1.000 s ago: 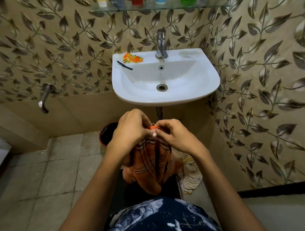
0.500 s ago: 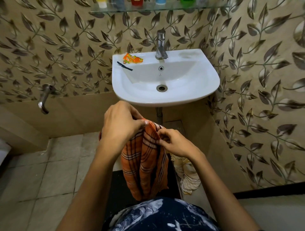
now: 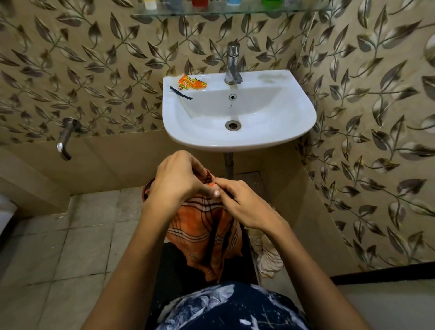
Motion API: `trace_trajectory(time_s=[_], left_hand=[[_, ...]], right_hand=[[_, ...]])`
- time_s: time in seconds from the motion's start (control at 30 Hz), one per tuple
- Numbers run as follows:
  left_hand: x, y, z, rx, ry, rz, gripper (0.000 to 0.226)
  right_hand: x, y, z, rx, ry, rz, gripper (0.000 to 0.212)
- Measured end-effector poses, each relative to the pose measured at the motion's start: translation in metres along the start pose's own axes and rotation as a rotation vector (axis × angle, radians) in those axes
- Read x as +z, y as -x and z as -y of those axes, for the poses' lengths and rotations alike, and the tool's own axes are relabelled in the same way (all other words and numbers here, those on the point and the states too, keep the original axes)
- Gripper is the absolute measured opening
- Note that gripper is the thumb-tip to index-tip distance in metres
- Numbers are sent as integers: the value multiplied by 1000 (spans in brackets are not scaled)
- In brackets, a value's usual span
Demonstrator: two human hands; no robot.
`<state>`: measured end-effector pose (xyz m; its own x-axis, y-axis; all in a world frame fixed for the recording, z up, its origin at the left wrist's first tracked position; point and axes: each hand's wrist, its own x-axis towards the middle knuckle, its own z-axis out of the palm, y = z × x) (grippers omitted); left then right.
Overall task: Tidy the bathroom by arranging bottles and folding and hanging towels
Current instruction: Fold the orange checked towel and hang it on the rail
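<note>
An orange towel (image 3: 202, 235) with dark and white checks hangs bunched in front of me, below the sink. My left hand (image 3: 179, 179) grips its top edge. My right hand (image 3: 240, 202) pinches the same edge just to the right, and the two hands touch. A second, cream-coloured towel (image 3: 267, 255) lies crumpled on the floor at the right. The bases of several bottles (image 3: 200, 2) show on the glass shelf (image 3: 259, 10) at the top.
The white sink (image 3: 294, 113) with a chrome tap (image 3: 232, 63) is straight ahead; an orange sachet (image 3: 191, 83) and a black strip (image 3: 180, 93) lie on its left rim. A wall tap (image 3: 64, 139) juts out at left. A dark round bin (image 3: 147, 188) is behind my left hand.
My hands have come back together at the towel's top edge after being apart half a second ago. The towel hangs shorter and more bunched.
</note>
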<state>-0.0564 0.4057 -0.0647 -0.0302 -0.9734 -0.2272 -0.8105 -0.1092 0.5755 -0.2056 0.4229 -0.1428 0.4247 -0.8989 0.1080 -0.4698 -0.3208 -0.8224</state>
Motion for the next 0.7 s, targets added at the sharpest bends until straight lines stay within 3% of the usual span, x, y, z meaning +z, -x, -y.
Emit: trace_trajectory(time_s=[0.1, 0.2, 0.3, 0.43, 0.53, 0.7], left_hand=[[2, -1, -1, 52, -18, 74, 26], [0, -2, 0, 40, -35, 30, 16], [1, -1, 1, 3, -27, -23, 16], [0, 3, -2, 23, -34, -26, 15], [-4, 5, -2, 37, -18, -38, 14], [-8, 5, 1, 0, 17, -79, 12]], right_hand=[[0, -2, 4, -24, -15, -55, 27], [-1, -2, 1, -8, -6, -80, 21], [-3, -2, -4, -5, 10, -85, 11], [-1, 0, -11, -43, 146, -148, 19], [0, 5, -20, 39, 188, -247, 23], [-4, 9, -29, 149, 139, -323, 11]])
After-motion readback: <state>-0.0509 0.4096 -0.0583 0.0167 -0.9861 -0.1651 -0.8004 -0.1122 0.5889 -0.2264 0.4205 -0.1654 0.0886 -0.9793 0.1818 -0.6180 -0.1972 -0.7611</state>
